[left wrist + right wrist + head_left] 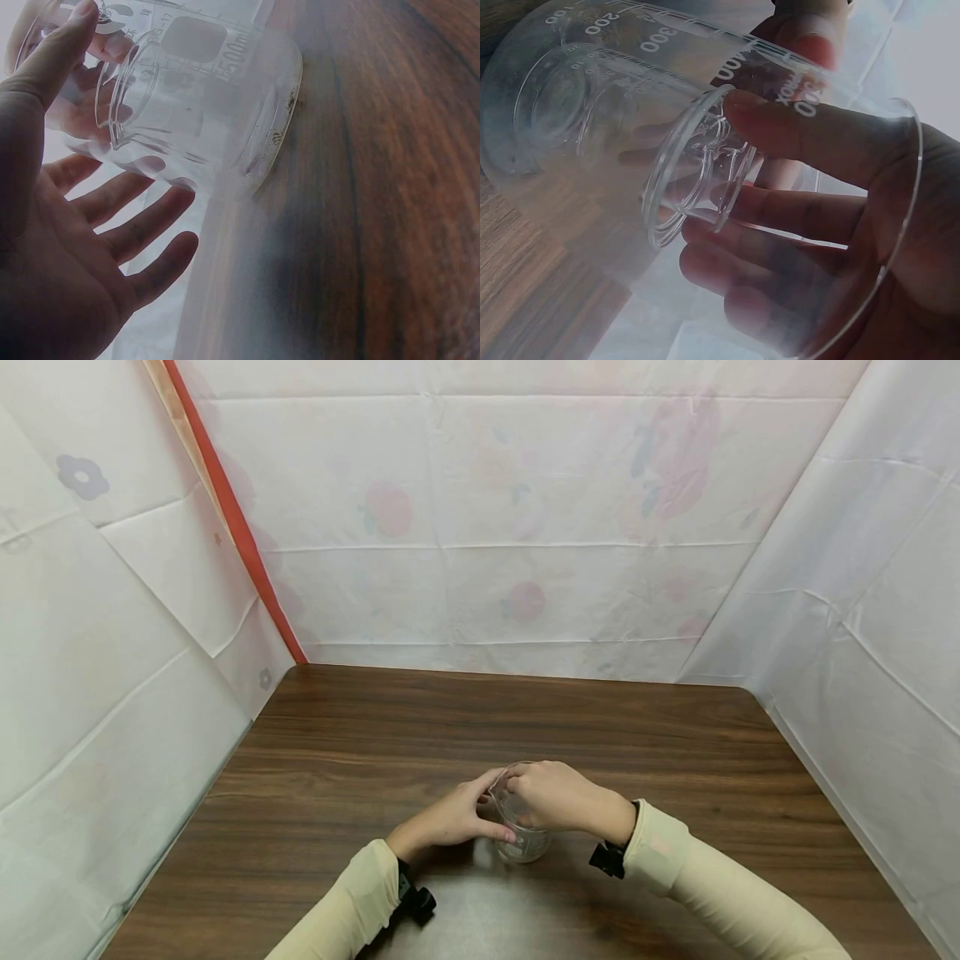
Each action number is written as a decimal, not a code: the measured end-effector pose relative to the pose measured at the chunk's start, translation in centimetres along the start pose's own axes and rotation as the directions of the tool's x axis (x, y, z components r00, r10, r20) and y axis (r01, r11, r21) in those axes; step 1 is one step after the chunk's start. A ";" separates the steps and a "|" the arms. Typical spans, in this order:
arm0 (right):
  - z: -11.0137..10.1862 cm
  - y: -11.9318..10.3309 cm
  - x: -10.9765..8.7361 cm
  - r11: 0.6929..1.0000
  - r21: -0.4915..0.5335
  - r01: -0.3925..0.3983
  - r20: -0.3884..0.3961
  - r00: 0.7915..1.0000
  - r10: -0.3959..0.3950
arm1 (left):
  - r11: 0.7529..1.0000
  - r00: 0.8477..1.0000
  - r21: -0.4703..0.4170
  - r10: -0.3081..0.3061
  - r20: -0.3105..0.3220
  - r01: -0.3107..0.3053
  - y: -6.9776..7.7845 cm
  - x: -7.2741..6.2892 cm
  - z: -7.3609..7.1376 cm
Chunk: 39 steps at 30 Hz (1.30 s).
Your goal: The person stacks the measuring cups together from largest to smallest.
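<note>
A large clear glass beaker [522,845] stands upright on the table, with white volume marks up to 500 ml. My left hand [453,817] holds its outside, the thumb on the near side and the fingers round the far side. My right hand [558,797] reaches down through the beaker's mouth. Inside, in the right wrist view, sits a smaller glass beaker [655,202], and a further glass rim [739,191] shows at its mouth. The right thumb and fingers pinch these inner rims. In the left wrist view, the large beaker's base [289,105] meets the tabletop.
The brown wood-grain table [360,727] has rounded far corners. White patterned sheets [480,510] hang behind it and on both sides. A red strip [232,518] runs down the back left corner. Each wrist wears a small black camera [420,902].
</note>
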State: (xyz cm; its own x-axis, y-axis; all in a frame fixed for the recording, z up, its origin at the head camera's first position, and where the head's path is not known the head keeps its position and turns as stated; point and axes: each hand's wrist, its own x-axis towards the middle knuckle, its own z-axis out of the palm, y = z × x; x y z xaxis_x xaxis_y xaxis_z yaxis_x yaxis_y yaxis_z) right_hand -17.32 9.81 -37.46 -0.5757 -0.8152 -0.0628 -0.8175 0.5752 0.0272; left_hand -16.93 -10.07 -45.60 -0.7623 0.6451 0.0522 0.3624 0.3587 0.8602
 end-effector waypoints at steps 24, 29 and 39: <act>-0.4 -0.2 0.0 0.999 0.031 -0.018 0.030 0.999 0.017 | 1.000 1.000 0.010 -0.009 -0.011 0.009 0.1 0.2 0.1; -0.4 -0.3 0.1 0.999 0.039 -0.014 0.017 1.000 0.013 | 1.000 1.000 0.014 -0.009 -0.018 0.009 0.1 0.2 0.0; -0.4 -0.4 -0.1 0.998 0.060 -0.035 0.023 0.999 0.033 | 1.000 1.000 0.007 -0.030 -0.008 0.030 0.2 0.1 0.1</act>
State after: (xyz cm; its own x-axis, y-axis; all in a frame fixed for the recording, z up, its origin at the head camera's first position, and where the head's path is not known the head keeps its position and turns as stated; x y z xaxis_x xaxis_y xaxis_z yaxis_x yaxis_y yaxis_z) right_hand -16.91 9.64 -37.04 -0.6022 -0.7938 -0.0851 -0.7947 0.6062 -0.0309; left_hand -16.90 -9.91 -45.49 -0.7772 0.6285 0.0309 0.3435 0.3827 0.8576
